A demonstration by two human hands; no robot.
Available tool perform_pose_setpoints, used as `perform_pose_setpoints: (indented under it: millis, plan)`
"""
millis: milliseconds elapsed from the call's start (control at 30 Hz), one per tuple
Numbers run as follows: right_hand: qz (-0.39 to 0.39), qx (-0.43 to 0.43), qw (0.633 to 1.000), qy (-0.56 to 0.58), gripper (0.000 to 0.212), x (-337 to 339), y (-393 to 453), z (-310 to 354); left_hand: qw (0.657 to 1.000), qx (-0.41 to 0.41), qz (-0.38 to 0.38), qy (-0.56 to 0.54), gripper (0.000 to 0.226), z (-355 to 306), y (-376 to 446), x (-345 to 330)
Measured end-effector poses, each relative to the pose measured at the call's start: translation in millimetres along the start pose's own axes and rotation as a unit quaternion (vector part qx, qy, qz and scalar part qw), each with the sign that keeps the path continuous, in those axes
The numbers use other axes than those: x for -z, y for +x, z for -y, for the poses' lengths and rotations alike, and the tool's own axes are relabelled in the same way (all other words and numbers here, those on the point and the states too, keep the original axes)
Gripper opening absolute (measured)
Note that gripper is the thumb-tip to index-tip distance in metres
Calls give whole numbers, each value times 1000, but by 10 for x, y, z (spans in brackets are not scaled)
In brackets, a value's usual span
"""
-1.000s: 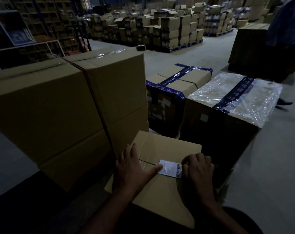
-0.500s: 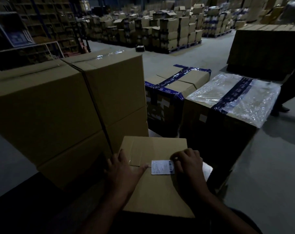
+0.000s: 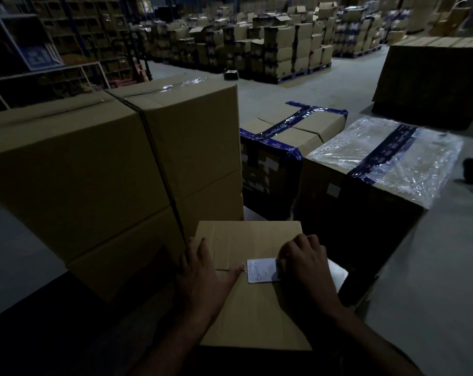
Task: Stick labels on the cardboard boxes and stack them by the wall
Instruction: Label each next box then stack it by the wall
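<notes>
Left hand [image 3: 202,270] flat, fingers spread, steadying small box [image 3: 254,316]; right hand [image 3: 303,259] curled, knuckles pressing white label [image 3: 262,270] on box top. Risk: label edge creases if rubbed unevenly. Behind: tall stacked boxes [image 3: 108,169], blue-taped box [image 3: 289,137], film-wrapped box [image 3: 387,158]

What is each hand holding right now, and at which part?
Left hand holds nothing; it rests flat on the box top. Right hand has curled fingers on the label's right edge; pinch or press cannot be told.
</notes>
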State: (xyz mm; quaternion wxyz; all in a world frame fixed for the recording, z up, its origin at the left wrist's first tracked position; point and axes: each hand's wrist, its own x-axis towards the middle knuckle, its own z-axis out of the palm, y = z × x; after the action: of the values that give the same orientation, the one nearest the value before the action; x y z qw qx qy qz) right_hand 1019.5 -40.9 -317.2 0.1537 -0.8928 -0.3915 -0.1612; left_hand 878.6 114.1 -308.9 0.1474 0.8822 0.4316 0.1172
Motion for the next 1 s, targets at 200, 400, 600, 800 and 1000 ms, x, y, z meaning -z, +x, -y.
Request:
perform_pose_setpoints:
  millis: [200, 400, 600, 800, 1000]
  plan:
    - [-1, -2, 999, -45, 23, -61, 49, 24, 1000, -1, 1, 4, 104, 0, -5, -9]
    - [76, 15, 988, -132, 33, -76, 80, 51, 1000, -1, 3, 9, 102, 0, -4, -4]
    - [60, -23, 994, -90, 33, -28, 103, 100, 1000, -4, 4, 4, 105, 7, -6, 9]
    - [62, -7, 993, -95, 33, -41, 90, 90, 1000, -2, 11, 11, 104, -12, -6, 24]
    - [57, -22, 997, -50, 29, -6, 112, 102, 1000, 1, 13, 8, 104, -15, -11, 27]
